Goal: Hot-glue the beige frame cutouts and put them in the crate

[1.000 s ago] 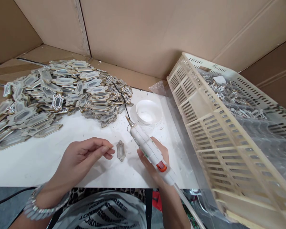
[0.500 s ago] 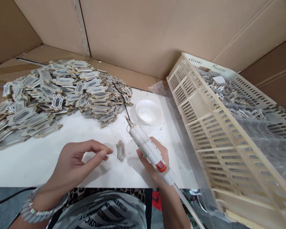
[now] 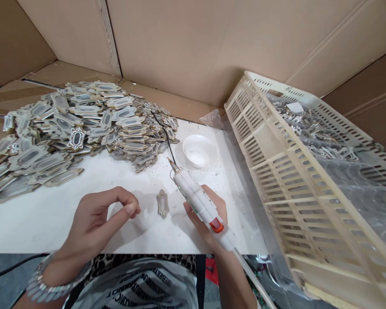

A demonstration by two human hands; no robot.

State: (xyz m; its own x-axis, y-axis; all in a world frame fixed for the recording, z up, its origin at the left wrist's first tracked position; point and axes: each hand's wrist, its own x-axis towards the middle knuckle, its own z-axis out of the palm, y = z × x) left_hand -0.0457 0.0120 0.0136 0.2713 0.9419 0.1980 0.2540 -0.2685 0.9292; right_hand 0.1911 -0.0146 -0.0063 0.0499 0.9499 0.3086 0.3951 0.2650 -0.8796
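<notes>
**Inspector:** Both hands, please. State and position.

**Assistant:** Right hand (image 3: 209, 214) is closed around a white glue gun (image 3: 201, 204) with an orange trigger, tip pointing to the far left, raised just off the white table (image 3: 51, 219). Left hand (image 3: 98, 219) rests on the table to the left, fingers curled loosely with thumb and forefinger drawn together; whether anything is pinched between them cannot be told.

**Inspector:** Workpiece?

**Assistant:** One small ornate plaque (image 3: 162, 203) lies flat on the table between the two hands, apart from both, just left of the glue gun's barrel.

**Inspector:** Surroundings?

**Assistant:** A large heap of plaques (image 3: 73, 124) covers the far left of the table. A shallow white dish (image 3: 200, 151) sits beyond the gun's tip. A thin black cord (image 3: 165, 133) runs from the heap toward the tip. On the right, a cream slatted basket (image 3: 276, 171), tilted, holds more pieces on clear plastic. Cardboard walls (image 3: 186, 43) stand behind. A beaded bracelet (image 3: 43, 285) is on the left wrist.
</notes>
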